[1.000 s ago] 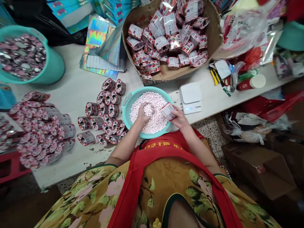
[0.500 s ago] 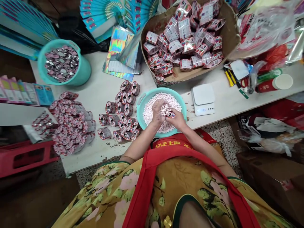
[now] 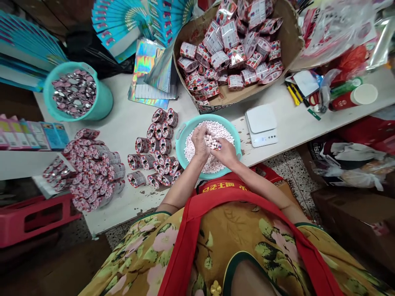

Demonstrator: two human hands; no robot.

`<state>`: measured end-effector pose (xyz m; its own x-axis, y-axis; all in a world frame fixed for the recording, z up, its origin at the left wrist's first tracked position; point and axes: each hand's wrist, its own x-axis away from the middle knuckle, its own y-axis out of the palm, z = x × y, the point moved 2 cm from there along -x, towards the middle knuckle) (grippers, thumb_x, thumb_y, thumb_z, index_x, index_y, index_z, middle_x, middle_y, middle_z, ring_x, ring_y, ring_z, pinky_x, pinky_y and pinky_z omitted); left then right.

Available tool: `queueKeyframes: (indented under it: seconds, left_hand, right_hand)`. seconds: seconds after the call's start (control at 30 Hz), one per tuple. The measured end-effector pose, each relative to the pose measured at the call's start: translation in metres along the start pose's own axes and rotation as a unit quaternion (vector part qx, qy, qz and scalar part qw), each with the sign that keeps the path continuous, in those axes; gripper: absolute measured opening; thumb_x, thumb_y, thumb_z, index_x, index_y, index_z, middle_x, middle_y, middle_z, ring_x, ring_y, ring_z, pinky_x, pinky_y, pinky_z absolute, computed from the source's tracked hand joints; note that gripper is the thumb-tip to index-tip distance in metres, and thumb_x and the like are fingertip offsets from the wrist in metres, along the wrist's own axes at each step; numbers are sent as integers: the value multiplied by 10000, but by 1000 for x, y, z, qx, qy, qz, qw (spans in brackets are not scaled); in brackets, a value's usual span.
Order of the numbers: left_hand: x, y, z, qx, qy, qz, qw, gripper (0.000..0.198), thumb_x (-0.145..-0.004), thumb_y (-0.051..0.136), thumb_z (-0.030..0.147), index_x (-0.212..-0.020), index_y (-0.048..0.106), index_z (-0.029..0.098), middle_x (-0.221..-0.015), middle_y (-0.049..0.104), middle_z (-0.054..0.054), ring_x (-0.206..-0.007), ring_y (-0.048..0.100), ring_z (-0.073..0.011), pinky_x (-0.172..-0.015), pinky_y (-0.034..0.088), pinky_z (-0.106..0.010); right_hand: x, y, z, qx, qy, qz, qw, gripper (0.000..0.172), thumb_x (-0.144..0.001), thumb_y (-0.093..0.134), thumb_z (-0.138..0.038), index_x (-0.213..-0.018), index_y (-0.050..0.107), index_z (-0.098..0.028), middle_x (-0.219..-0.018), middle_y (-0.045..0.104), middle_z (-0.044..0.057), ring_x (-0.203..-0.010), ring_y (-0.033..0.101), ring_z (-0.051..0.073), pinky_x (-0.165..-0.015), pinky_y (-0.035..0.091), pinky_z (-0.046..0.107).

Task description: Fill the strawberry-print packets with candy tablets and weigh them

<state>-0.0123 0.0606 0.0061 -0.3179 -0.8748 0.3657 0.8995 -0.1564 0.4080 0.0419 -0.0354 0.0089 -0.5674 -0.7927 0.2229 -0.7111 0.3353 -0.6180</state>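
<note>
My left hand (image 3: 200,144) is cupped over a round teal basin (image 3: 180,153), closed around a heap of small pale pink pellets (image 3: 211,142) that look like candies. More of the same pellets (image 3: 226,133) fill the basin. My right hand (image 3: 225,153) meets it from the right, fingers wrapped round a small red-and-white printed container (image 3: 219,146), mostly hidden by the fingers and pellets. To the left of the basin, several similar printed containers (image 3: 154,145) stand in loose rows with dark openings facing up.
Left lies a big pile of printed containers (image 3: 94,172), below a teal bucket (image 3: 103,98) of shiny pieces. A cardboard box (image 3: 290,39) of similar packs sits behind the basin. A white scale (image 3: 261,119) is right of it; a box cutter (image 3: 293,93) and paper cup (image 3: 364,94) lie farther right.
The heap in my left hand looks lower, and pellets now cover more of the printed container. My right hand has shifted slightly left against the left one. The camera view has turned a little.
</note>
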Motion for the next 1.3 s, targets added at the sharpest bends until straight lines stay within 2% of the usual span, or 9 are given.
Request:
queueKeyframes:
  seconds: [0.2, 0.47, 0.63, 0.77, 1.03, 1.2, 1.3]
  left_hand:
    - [-5, 6, -2, -19, 3, -20, 1000, 418, -780, 746, 448, -658, 434, 197, -576, 473, 75, -467, 465, -64, -482, 374, -211]
    - [-8, 15, -1, -56, 24, -31, 998, 453, -797, 745, 471, -651, 412, 200, -521, 364, 97, -461, 469, -63, -498, 377, -195]
    - [-7, 21, -1, -75, 5, -44, 996, 446, -800, 735, 506, -695, 425, 202, -517, 394, 102, -435, 452, -52, -465, 355, -180]
    - [-7, 23, -2, -63, 6, -61, 996, 462, -785, 755, 508, -694, 422, 201, -482, 380, 111, -395, 419, -42, -422, 320, -174]
    - [2, 32, 5, -34, -23, -132, 990, 431, -782, 783, 457, -689, 453, 197, -458, 336, 111, -349, 359, -36, -355, 268, -181]
    - [-2, 29, 13, 16, -86, -108, 990, 412, -849, 734, 407, -696, 413, 198, -506, 298, 103, -348, 308, -16, -329, 218, -163]
    - [4, 30, 12, 4, -95, -107, 990, 397, -838, 747, 401, -708, 433, 195, -502, 289, 105, -347, 302, -15, -327, 219, -155]
  right_hand:
    - [-4, -2, 6, -50, -13, 17, 999, 365, -700, 671, -215, -1065, 662, -222, -1106, 702, 69, -1038, 645, 276, -904, 516, 409]
    - [-12, -5, 12, -106, 3, 25, 994, 340, -677, 725, -241, -1013, 669, -230, -1057, 707, 50, -996, 647, 269, -897, 507, 406]
    - [-14, -9, 11, -90, 2, 1, 996, 305, -677, 729, -248, -974, 672, -211, -984, 703, 53, -932, 642, 267, -845, 500, 382]
    - [-15, -15, 12, -96, -1, 10, 995, 323, -671, 705, -219, -992, 677, -209, -1007, 712, 53, -941, 651, 266, -859, 497, 384]
    - [-16, -17, 17, -168, -8, 10, 986, 272, -639, 705, -262, -902, 663, -211, -920, 712, 24, -868, 650, 232, -820, 505, 361]
    - [-15, -13, 21, -261, -36, 4, 965, 364, -646, 684, -260, -1007, 667, -219, -991, 715, 14, -925, 655, 214, -884, 502, 354]
    - [-16, -11, 24, -251, -36, -8, 967, 328, -630, 688, -260, -954, 671, -216, -952, 711, 10, -896, 649, 209, -866, 501, 346]
